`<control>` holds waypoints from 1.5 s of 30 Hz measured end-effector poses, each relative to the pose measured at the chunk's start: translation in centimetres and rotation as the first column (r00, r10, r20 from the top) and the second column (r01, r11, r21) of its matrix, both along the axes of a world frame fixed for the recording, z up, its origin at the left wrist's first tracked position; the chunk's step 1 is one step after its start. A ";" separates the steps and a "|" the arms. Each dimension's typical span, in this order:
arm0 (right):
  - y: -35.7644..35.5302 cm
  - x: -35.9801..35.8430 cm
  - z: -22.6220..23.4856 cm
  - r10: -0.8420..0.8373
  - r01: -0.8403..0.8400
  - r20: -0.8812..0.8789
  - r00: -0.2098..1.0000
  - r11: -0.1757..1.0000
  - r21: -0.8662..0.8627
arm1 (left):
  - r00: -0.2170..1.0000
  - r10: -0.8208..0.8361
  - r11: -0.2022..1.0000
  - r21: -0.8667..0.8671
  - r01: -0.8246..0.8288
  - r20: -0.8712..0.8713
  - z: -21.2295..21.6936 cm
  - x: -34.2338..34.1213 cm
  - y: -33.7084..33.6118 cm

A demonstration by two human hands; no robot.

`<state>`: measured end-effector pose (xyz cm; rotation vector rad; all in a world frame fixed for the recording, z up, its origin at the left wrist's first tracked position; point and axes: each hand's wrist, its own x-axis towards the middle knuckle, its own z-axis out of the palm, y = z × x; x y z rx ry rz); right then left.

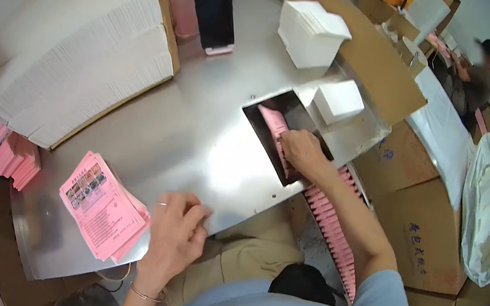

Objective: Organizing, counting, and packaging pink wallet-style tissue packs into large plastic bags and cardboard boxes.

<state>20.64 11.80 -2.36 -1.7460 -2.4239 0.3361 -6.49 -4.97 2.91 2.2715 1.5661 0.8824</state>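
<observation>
the right hand (305,154) had its fingers (287,141) closed on a pink packet (275,122) inside the dark opening (264,135) at the right of the desk (156,137); the left hand (177,233), loosely bent, half open, was near the pink sheets (104,207).

Pink and white over a silver-grey bench (186,133).
At the right fingers (288,140), a pink packet (273,121) against a black slot (296,107); beyond them, a plain white stack (312,40); left of the left fingers (178,201), pink sheets (108,221) with dark print and multicoloured pictures (86,187).
</observation>
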 end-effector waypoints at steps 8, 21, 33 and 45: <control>1.5 4.9 3.5 -0.321 0.150 0.106 0.941 0.677 0.720 | 0.531 0.702 0.704 0.350 -0.618 -0.475 -1.2 -12.2 -4.9; 1.6 5.6 2.5 0.069 0.097 -0.189 0.979 0.660 0.745 | 0.989 -0.104 0.990 -0.106 0.093 -0.106 -3.0 6.9 3.7; -5.3 -9.7 3.2 0.422 -0.442 -0.210 0.882 0.895 -0.055 | 0.952 0.155 0.988 0.043 -0.149 -0.262 -1.6 6.2 5.4; 3.8 5.0 0.0 -0.342 0.178 0.021 0.940 0.539 0.823 | 0.787 0.366 0.928 0.256 -0.271 -0.497 -3.8 2.9 4.4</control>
